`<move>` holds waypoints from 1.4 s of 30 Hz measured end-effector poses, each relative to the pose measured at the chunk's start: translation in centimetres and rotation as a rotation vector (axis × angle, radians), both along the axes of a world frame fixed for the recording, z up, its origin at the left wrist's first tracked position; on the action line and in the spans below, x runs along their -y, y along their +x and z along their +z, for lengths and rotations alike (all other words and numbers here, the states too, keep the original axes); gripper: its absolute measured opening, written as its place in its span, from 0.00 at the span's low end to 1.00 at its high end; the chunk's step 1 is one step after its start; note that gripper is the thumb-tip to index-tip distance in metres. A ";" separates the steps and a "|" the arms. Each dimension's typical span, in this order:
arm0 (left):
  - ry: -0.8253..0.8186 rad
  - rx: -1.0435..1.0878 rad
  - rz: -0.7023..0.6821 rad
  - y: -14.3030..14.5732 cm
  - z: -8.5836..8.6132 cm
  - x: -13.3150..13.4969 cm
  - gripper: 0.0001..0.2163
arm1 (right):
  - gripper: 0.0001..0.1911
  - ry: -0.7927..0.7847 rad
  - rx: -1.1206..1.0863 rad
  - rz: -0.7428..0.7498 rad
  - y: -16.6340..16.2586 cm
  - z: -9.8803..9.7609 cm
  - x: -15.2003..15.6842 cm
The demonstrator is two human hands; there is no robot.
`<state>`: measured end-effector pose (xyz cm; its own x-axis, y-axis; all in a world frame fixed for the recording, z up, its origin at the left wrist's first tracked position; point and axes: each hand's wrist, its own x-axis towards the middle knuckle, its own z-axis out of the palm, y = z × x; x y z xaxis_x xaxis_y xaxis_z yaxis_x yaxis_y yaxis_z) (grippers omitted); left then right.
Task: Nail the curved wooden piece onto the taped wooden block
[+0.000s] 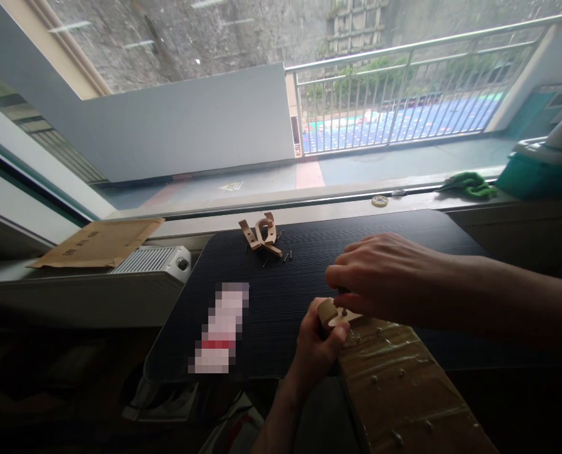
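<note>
My left hand (315, 345) is closed around a pale wooden hook (328, 311), its thumb pressing the flat end against the top of a long brown board (394, 372). Clear tape wraps the board, and several small screws or studs dot its face. Over the hook, my right hand (380, 274) is closed in a pinch on what looks like a short screwdriver (342, 291), mostly hidden by the fingers. Under it a screw (344, 311) stands upright on the wood. More curved wooden hooks (262, 234) lie in a pile on the dark table, with loose screws (287, 256) beside them.
A pixelated pinkish item (219, 328) lies on the black table (271, 302). A brown envelope (101, 243) rests over a white radiator (153, 260) at left. Along the sill are a tape roll (380, 201), a green cloth (470, 185) and a teal container (536, 170).
</note>
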<state>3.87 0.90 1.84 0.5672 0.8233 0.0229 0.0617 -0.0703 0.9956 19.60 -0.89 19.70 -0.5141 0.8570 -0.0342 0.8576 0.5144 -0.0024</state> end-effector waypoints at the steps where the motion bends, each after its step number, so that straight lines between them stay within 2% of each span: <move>1: 0.001 0.002 0.003 0.0 0.0 0.0 0.07 | 0.06 0.020 -0.023 0.054 0.1 0.0 0.1; 5: 0.006 0.000 0.018 0.0 -0.1 0.0 0.06 | 0.06 0.006 -0.093 0.208 0.4 -0.5 0.4; 9: -0.002 -0.023 0.007 0.0 0.1 -0.1 0.08 | 0.06 -0.033 -0.127 0.218 0.9 -0.9 0.0; 13: 0.009 -0.018 -0.007 -0.1 0.0 -0.2 0.11 | 0.04 -0.080 -0.079 0.118 1.2 -0.7 -0.4; 18: 0.016 -0.027 0.017 -0.1 0.0 0.1 0.11 | 0.10 -0.128 -0.065 -0.091 0.9 -0.5 -0.7; 21: 0.028 -0.028 0.025 0.3 0.2 -0.3 0.11 | 0.11 -0.110 -0.092 -0.114 0.9 -0.7 -0.9; 26: 0.070 0.006 0.048 1.3 0.9 -2.9 0.10 | 0.09 -0.059 -0.017 -0.139 1.2 -0.8 -1.5; 28: 0.093 0.014 0.005 1.4 1.2 -3.7 0.10 | 0.07 -0.071 0.030 -0.118 1.4 -0.6 -1.6; 31: 0.130 0.045 0.015 1.3 1.3 -4.1 0.11 | 0.05 -0.105 0.078 -0.019 1.5 0.0 -2.0; 35: 0.059 0.059 0.022 1.2 0.5 -3.9 0.10 | 0.06 -0.148 0.169 0.101 0.8 0.9 -2.9; 42: 0.002 0.042 0.025 1.2 -0.3 -3.8 0.11 | 0.06 -0.188 0.228 0.141 -0.6 0.7 -4.8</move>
<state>5.02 4.72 1.51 0.5451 0.8370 0.0484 0.0214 -0.0717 0.9972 19.05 3.87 20.38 -0.5882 0.7458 -0.3126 0.7673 0.6368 0.0753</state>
